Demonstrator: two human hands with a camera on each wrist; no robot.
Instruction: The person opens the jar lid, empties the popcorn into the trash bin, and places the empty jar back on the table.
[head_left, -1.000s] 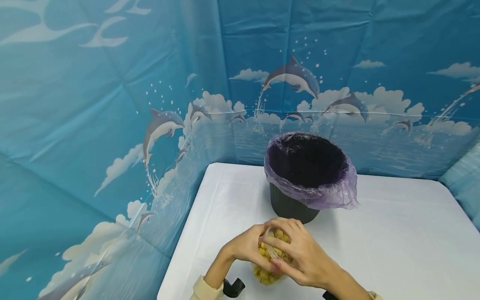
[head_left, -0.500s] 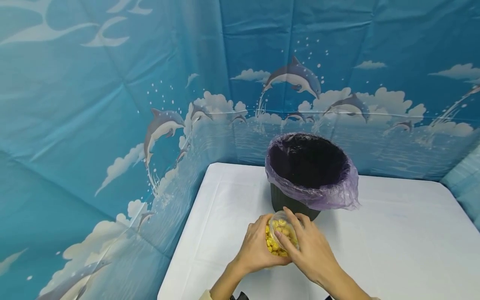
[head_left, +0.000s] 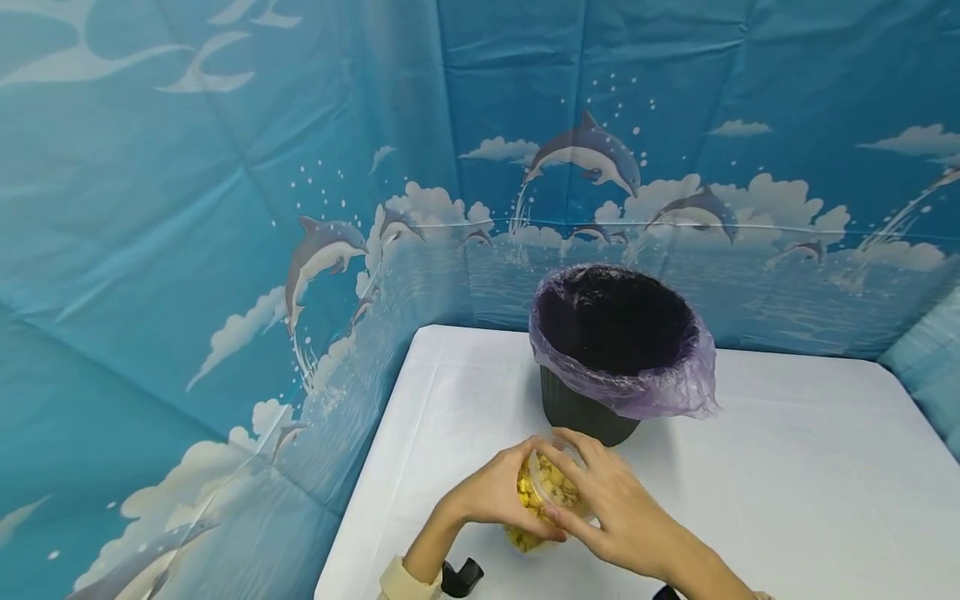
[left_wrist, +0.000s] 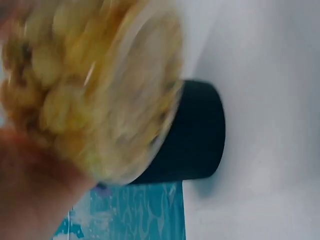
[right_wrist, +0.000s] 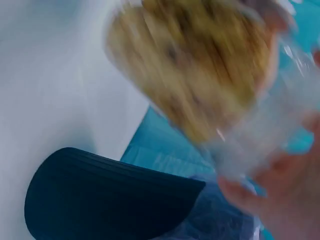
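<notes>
A clear plastic jar (head_left: 527, 497) of yellow, popcorn-like pieces is held between both hands above the table, tilted. My left hand (head_left: 491, 490) curls round the jar's body. Around its clear upper end my right hand (head_left: 618, 508) has its fingers and thumb bent; whether a separate lid is there I cannot tell. In the left wrist view the jar (left_wrist: 65, 95) is blurred, its round end toward the dark bin. The right wrist view shows the pieces massed at one end of the jar (right_wrist: 190, 65), with clear plastic near the right fingers (right_wrist: 240, 195).
Just beyond the hands stands a dark ribbed bin (head_left: 577, 408) lined with a purple plastic bag (head_left: 667, 392). It stands on a white-covered table (head_left: 787, 467). Blue dolphin-print sheets (head_left: 480, 275) hang at the back and left.
Both hands carried the jar up toward the bin half a second ago, its round end turned up to view. Now they have come back lower and nearer, the jar tilted again.
</notes>
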